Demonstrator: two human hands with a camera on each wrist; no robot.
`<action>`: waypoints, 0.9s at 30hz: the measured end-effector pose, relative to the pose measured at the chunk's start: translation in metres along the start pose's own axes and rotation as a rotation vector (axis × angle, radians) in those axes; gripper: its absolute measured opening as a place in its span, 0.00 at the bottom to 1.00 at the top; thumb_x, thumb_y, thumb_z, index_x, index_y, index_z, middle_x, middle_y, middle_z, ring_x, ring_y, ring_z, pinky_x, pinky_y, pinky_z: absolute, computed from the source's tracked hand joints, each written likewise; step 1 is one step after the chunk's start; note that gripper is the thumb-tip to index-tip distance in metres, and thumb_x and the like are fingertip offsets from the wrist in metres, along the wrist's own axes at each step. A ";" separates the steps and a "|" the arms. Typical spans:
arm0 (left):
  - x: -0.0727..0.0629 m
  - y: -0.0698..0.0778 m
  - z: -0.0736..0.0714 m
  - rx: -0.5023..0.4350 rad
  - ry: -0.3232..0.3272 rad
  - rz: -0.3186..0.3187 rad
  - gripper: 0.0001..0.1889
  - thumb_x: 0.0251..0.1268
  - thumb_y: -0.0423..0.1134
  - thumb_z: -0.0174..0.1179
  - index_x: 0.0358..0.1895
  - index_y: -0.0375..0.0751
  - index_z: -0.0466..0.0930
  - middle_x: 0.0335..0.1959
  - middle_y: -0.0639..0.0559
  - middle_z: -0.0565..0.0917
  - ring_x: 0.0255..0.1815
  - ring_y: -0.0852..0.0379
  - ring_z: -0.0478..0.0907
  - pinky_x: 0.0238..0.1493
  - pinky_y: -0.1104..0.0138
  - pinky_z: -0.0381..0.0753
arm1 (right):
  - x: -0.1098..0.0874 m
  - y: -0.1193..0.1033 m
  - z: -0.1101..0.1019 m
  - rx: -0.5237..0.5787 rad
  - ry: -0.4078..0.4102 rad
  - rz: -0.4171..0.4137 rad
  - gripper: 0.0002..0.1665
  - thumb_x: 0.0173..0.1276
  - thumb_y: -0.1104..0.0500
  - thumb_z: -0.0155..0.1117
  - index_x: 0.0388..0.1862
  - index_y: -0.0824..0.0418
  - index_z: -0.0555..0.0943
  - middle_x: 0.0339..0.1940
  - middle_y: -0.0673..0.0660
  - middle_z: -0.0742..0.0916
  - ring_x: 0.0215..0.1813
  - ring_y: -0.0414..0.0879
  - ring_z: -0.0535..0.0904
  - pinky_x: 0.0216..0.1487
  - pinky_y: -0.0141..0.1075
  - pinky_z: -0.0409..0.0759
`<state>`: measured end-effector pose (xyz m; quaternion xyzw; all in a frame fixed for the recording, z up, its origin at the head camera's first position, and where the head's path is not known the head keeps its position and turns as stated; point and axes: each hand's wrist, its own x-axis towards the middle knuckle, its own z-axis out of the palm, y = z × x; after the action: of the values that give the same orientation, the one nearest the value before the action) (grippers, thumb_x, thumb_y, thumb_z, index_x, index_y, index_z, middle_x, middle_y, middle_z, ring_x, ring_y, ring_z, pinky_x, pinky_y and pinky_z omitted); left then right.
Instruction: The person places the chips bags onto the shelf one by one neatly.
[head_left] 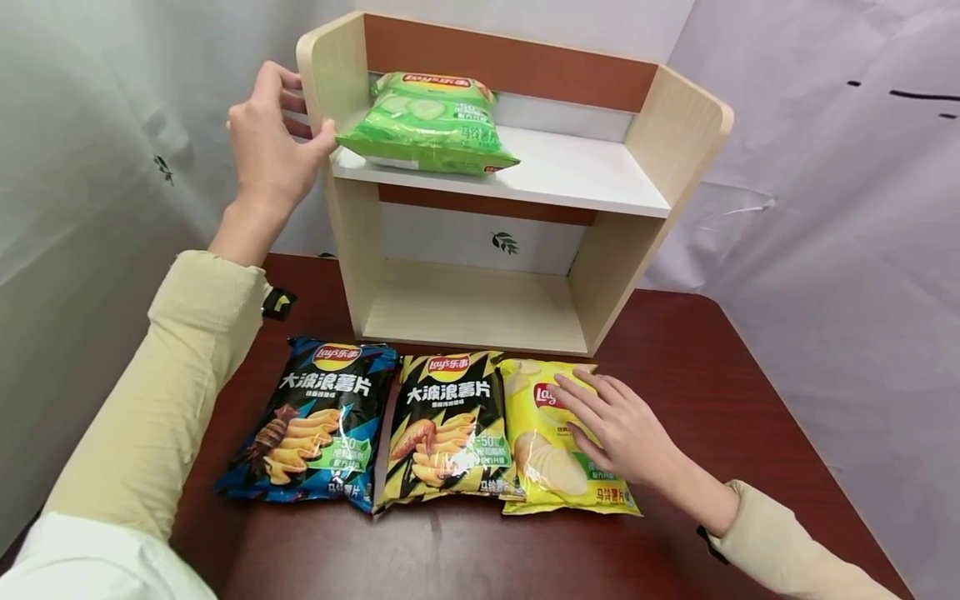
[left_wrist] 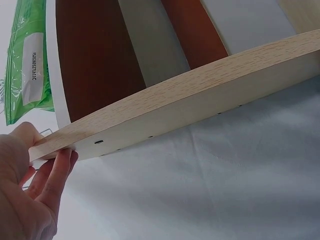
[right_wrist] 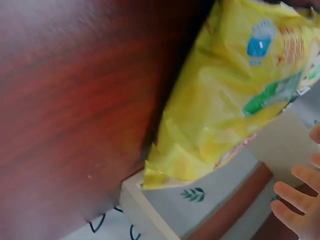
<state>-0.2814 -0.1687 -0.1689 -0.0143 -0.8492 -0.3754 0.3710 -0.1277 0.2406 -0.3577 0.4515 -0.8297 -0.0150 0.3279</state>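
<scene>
My left hand point(head_left: 273, 150) grips the left side panel point(left_wrist: 165, 100) of a small two-tier wooden shelf point(head_left: 600, 171), thumb on the front edge and fingers behind on the outer face. Close to that thumb, a green chip bag point(head_left: 431, 125) lies on the upper board at the left. My right hand point(head_left: 630, 429), fingers loosely extended, hovers over the right side of a yellow chip bag point(head_left: 536, 408) on the table. Those fingers point(right_wrist: 295, 197) show at the edge of the right wrist view, with nothing pinched between them.
Left of the yellow bag lie a black-and-yellow chip bag point(head_left: 450, 417) and a blue-and-black one point(head_left: 315, 417), in a row before the shelf on the dark red table point(head_left: 720, 392). Pale cloth point(head_left: 847, 250) hangs around the sides. A small black object point(head_left: 279, 303) is near the left sleeve.
</scene>
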 end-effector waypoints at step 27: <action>0.000 -0.001 -0.001 0.010 -0.012 -0.001 0.20 0.60 0.47 0.57 0.55 0.45 0.73 0.51 0.48 0.85 0.33 0.71 0.78 0.47 0.73 0.83 | -0.029 -0.024 0.007 0.124 -0.205 0.029 0.38 0.70 0.31 0.42 0.66 0.55 0.73 0.66 0.58 0.78 0.63 0.58 0.75 0.54 0.49 0.81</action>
<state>-0.2809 -0.1700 -0.1695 -0.0143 -0.8534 -0.3712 0.3657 -0.1029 0.2465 -0.3858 0.4551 -0.8645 -0.0051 0.2131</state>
